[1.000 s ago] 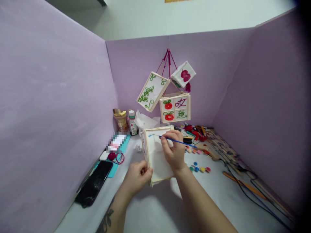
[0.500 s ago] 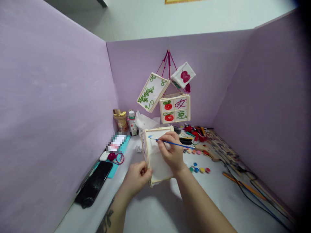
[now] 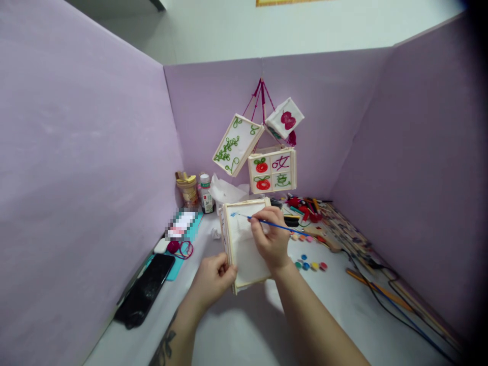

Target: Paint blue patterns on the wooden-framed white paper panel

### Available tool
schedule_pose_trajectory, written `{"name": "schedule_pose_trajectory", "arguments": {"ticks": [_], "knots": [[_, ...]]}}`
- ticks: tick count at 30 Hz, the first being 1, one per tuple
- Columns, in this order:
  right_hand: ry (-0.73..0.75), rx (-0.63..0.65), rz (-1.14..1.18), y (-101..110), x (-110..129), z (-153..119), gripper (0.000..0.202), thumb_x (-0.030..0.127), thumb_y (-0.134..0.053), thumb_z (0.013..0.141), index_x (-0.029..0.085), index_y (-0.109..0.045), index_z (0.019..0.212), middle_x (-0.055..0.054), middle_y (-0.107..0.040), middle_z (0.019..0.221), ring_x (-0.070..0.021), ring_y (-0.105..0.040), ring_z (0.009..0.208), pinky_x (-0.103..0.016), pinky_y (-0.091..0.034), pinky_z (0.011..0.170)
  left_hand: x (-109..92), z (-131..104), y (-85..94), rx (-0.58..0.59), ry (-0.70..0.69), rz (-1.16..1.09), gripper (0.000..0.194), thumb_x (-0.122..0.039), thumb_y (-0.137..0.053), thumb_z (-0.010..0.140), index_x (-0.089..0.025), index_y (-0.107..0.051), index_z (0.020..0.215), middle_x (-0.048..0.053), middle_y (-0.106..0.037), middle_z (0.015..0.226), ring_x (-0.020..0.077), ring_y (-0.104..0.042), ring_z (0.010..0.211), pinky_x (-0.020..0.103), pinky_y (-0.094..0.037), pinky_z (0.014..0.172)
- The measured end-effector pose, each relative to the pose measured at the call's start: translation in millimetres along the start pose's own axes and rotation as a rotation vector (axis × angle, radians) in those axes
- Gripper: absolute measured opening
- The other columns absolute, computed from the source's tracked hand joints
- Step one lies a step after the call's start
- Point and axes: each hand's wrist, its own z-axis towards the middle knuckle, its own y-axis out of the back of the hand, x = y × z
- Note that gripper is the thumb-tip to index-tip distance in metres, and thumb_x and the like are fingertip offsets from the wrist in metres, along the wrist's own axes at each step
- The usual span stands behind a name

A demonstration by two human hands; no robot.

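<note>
A box-shaped lantern (image 3: 247, 259) with a pale wooden stick frame and white panels tilts up in front of me. My left hand (image 3: 214, 277) grips its lower left edge, thumb on the front and fingers curled behind. Pinched in my right hand (image 3: 271, 238) is a thin blue paintbrush (image 3: 282, 225), its tip at the upper left of the front panel. Small blue marks (image 3: 234, 214) show beside the tip. More marks run along the lantern's left side. Little paint pots (image 3: 305, 266) in several colours stand right of my right hand.
Decorated lanterns (image 3: 272, 170) hang from purple cords at the back panel. A black phone (image 3: 145, 290), purple yarn (image 3: 174, 247), a bottle (image 3: 206, 194) and a cup (image 3: 187, 192) stand or lie left. On the right are an orange-handled tool (image 3: 377, 288), black cables and sticks (image 3: 353, 231).
The brush tip has shifted slightly right of the blue marks, with my right hand moving along. My left hand keeps its grip on the lantern. The whole view has drifted a little.
</note>
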Motion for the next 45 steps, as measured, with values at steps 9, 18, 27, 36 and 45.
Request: {"name": "schedule_pose_trajectory", "arguments": {"ticks": [9, 18, 27, 36, 45], "knots": [[-0.027, 0.079, 0.064, 0.8, -0.2, 0.7, 0.005, 0.020, -0.057, 0.083, 0.022, -0.062, 0.082, -0.004, -0.058, 0.082, -0.0197, -0.055, 0.086, -0.038, -0.045, 0.081, 0.5, -0.5, 0.7, -0.005, 0.000, -0.002, 0.030, -0.038, -0.047, 0.079, -0.019, -0.037, 0.058, -0.005, -0.039, 0.055, 0.0099, -0.037, 0.053, 0.023, -0.025, 0.051], [-0.051, 0.110, 0.102, 0.7, -0.9, 0.8, 0.005, 0.021, -0.058, 0.083, 0.021, -0.063, 0.082, -0.004, -0.058, 0.083, -0.0196, -0.056, 0.086, -0.037, -0.046, 0.081, -0.9, -0.1, 0.4, -0.010, 0.008, -0.001, 0.029, -0.037, -0.047, 0.078, -0.019, -0.036, 0.058, -0.005, -0.039, 0.055, 0.0097, -0.037, 0.053, 0.023, -0.025, 0.052], [-0.024, 0.134, 0.103, -0.4, -1.9, -0.1, 0.005, 0.021, -0.058, 0.083, 0.022, -0.063, 0.083, -0.004, -0.058, 0.085, -0.0199, -0.056, 0.088, -0.038, -0.046, 0.082, -0.1, -1.4, -0.2, -0.007, -0.001, -0.011, 0.029, -0.036, -0.047, 0.079, -0.019, -0.037, 0.058, -0.005, -0.039, 0.055, 0.0096, -0.037, 0.053, 0.023, -0.025, 0.052], [-0.015, 0.127, 0.079, -1.7, -4.0, 0.4, 0.005, 0.020, -0.059, 0.083, 0.022, -0.064, 0.083, -0.004, -0.058, 0.086, -0.0198, -0.056, 0.089, -0.038, -0.046, 0.082, 0.2, -0.1, -0.3, -0.014, -0.002, 0.002, 0.030, -0.037, -0.047, 0.079, -0.019, -0.036, 0.058, -0.005, -0.039, 0.054, 0.0097, -0.037, 0.053, 0.023, -0.025, 0.052], [-0.169, -0.369, 0.241, 32.1, 17.8, 20.4, 0.004, 0.020, -0.057, 0.082, 0.020, -0.061, 0.082, 0.000, -0.059, 0.080, -0.0140, -0.058, 0.069, -0.031, -0.050, 0.066, 0.0, -0.4, 1.8, -0.020, -0.018, 0.037, 0.031, -0.041, -0.047, 0.079, -0.019, -0.037, 0.058, -0.004, -0.039, 0.054, 0.0102, -0.038, 0.053, 0.023, -0.025, 0.051]]}}
